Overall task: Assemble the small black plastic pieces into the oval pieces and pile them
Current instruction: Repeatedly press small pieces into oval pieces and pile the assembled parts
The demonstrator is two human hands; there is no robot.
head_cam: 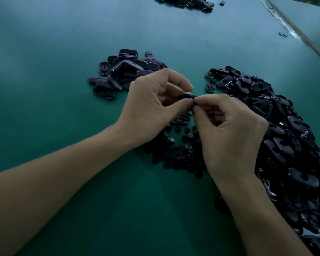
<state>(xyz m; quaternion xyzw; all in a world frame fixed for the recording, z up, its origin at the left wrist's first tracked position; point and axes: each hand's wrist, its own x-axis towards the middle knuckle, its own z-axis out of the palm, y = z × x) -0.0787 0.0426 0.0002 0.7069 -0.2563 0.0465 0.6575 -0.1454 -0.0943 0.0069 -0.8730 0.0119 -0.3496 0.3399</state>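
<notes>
Both hands meet above the middle of the green table. My left hand (151,106) pinches a black oval piece (186,97) between thumb and fingers. My right hand (227,130) pinches the same piece at its right end; whether a small piece sits under those fingertips is hidden. Below the hands lies a heap of small round black pieces (175,150). A big heap of loose oval pieces (277,141) spreads along the right. A smaller pile of oval pieces (126,72) lies beyond my left hand.
The green table (54,80) runs to an edge at the far right (303,37). Another black heap (185,1) sits at the far top, with a stray piece (222,3) beside it and a small clip (283,35) near the right edge.
</notes>
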